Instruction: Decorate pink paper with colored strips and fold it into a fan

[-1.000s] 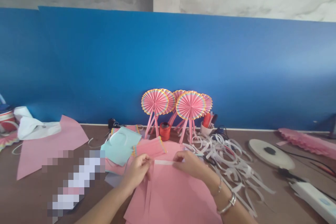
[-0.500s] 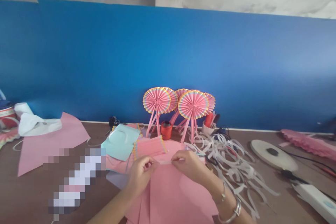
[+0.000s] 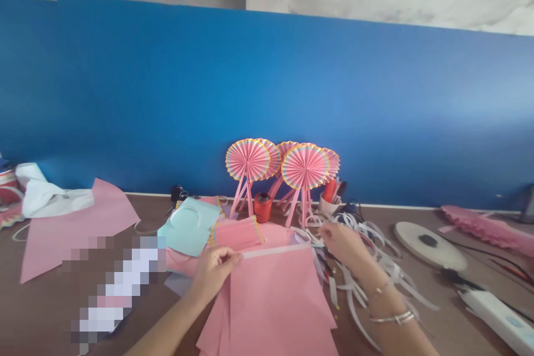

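Note:
My left hand (image 3: 214,271) pinches the top left corner of a pink paper sheet (image 3: 275,300) lying in front of me. A white strip (image 3: 275,250) runs along the sheet's top edge. My right hand (image 3: 342,240) is off to the right, fingers pinched on a thin white strip pulled away from that edge, over a heap of curled white strips (image 3: 367,256). A pleated pink paper piece (image 3: 236,232) lies just behind the sheet.
Several pink round paper fans (image 3: 283,164) lean on the blue wall, beside a red tape roll (image 3: 262,207) and a pen cup (image 3: 329,197). A light blue sheet (image 3: 192,225), a pink sheet (image 3: 70,228), white cloth (image 3: 45,197), a round disc (image 3: 429,245) and a white power strip (image 3: 500,317) lie around.
My right hand moved right, away from my left hand, drawing a white strip off the sheet's top edge. The left hand stayed on the corner.

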Motion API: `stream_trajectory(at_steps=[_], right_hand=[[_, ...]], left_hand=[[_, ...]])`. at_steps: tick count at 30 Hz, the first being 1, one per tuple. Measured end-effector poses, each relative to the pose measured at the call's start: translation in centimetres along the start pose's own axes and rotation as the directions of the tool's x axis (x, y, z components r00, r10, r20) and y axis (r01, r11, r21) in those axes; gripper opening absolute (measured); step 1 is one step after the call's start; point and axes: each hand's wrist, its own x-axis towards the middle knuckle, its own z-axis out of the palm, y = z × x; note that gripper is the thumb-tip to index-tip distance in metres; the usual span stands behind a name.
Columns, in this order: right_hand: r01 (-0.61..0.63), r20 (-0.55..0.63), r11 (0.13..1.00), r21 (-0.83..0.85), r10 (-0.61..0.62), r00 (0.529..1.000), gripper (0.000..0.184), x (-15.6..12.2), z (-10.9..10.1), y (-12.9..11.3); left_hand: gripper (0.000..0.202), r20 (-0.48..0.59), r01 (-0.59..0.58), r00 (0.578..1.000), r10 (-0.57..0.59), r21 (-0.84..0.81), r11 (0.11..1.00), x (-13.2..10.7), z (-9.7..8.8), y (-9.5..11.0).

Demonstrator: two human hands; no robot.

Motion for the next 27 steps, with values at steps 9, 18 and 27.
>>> stream_trajectory(at_steps=[9, 18, 27], right_hand=[[0.461, 0.232, 0.852, 0.248, -0.514, 0.826, 0.013, -4.6, 7.1, -8.4], [0.19, 0.309, 0.92, 0.343, -0.302, 0.902, 0.017, -4.0, 5.9, -7.7], [0.377, 0.022, 0.912, 0.162, -0.386, 0.922, 0.013, -5.2, 6.3, -8.7]], left_hand=[[0.029, 0.044, -0.171, 0.984, 0.171, 0.01, 0.985, -0.9, 1.5, 0.1], [0.042, 0.131, 0.026, 0.991, 0.005, -0.232, 0.972, -0.8, 0.7, 0.3], [0.025, 0.086, 0.016, 0.996, -0.002, -0.168, 0.986, -1.0, 1.7, 0.5]])
